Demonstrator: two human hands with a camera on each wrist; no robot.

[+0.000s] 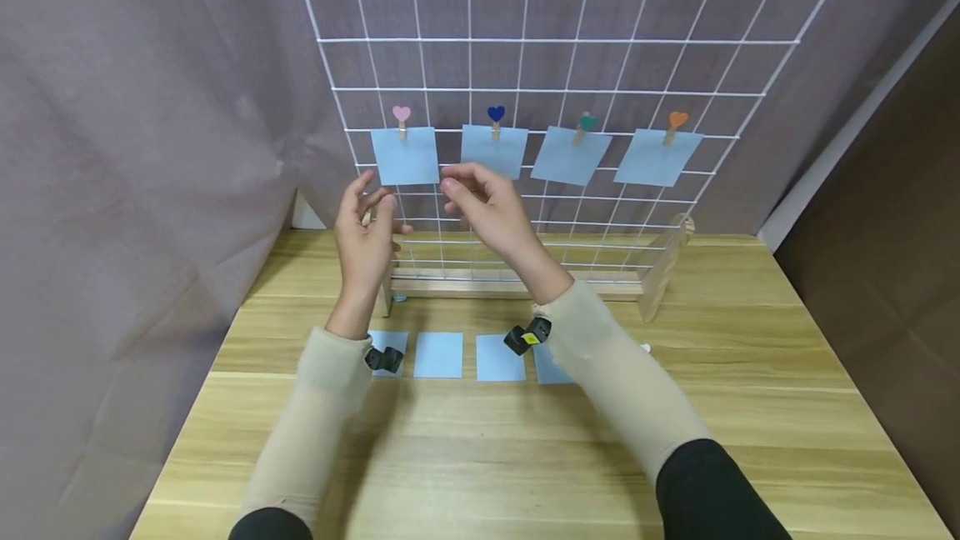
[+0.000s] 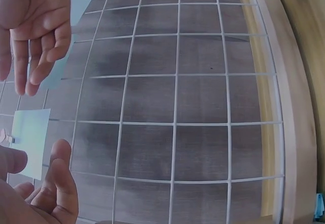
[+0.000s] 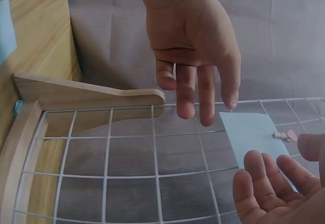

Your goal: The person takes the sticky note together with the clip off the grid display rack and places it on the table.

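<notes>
Head view alone shows four heart pegs (image 1: 496, 114) — wrist views, mostly grid (image 2: 177, 122).

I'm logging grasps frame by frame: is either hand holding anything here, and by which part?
Nothing is held. The left hand and right hand hover open with relaxed fingers in front of the wire grid, near the note under the pink-heart clip.
</notes>
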